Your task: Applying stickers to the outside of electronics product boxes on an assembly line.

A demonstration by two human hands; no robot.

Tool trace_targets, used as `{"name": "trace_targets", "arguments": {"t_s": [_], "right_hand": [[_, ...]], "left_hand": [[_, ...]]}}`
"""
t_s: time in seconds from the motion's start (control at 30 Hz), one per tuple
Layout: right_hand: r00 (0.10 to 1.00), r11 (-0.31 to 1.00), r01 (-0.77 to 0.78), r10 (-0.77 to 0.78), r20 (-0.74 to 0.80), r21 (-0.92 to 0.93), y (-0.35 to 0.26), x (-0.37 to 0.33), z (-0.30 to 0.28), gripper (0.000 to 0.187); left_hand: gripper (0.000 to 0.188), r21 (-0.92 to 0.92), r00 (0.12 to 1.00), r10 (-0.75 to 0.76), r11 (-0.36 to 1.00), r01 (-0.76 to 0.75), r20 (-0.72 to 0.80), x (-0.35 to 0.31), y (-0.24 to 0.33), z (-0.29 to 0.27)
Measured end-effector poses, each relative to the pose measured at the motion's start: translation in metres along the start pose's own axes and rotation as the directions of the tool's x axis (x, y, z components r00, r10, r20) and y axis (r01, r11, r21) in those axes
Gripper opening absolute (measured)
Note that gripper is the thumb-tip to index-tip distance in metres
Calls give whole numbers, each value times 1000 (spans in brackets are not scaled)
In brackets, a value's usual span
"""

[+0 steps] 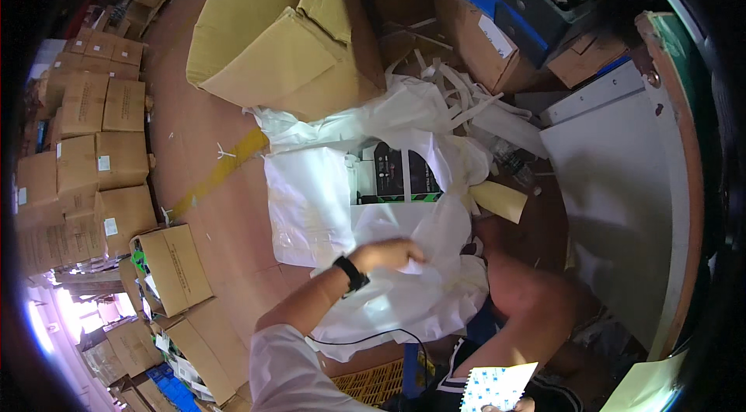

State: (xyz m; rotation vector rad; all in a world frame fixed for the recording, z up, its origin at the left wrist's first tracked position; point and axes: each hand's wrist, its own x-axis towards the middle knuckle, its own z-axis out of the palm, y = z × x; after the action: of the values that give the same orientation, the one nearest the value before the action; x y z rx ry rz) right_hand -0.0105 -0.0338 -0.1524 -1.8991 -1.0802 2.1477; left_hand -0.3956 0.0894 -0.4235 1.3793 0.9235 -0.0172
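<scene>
A large white woven sack (311, 202) lies spread before me, its mouth gaping around a black box (404, 172) with a green lower edge. A pale strap runs across that box. My left hand (388, 255), with a black watch on its wrist, is over the near part of the sack. Its fingers are curled, and what they hold, if anything, is hidden. At the bottom edge, my right hand (522, 406) grips a white sheet with blue marks (497, 385) and a jagged left edge. Only part of that hand shows.
An open cardboard carton (287, 62) stands beyond the sack. Stacked cartons (85, 101) line the left side. White strips (466, 93) lie loose at the far right of the sack, near a white panel (622, 202). A yellow crate (377, 385) sits below.
</scene>
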Motion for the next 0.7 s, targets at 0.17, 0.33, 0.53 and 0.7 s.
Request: {"name": "trace_targets", "arguments": {"t_s": [0.17,0.33,0.53,0.7], "right_hand": [[1000,999,-9,8,-23,-37,4,6,3,12],[999,996,-26,28,25,-87,5,6,8,14],[999,999,-17,14,50,47,-1,9,6,16],[999,998,-44,45,24,-52,2,8,-2,18]], "left_hand": [[25,-119,525,-64,990,-72,-849,54,-49,-75],[31,-472,291,-517,856,214,-805,85,-133,-77],[32,-610,181,-584,773,-173,-791,136,-88,-73],[33,-315,74,-317,948,40,-946,129,-53,-56]]}}
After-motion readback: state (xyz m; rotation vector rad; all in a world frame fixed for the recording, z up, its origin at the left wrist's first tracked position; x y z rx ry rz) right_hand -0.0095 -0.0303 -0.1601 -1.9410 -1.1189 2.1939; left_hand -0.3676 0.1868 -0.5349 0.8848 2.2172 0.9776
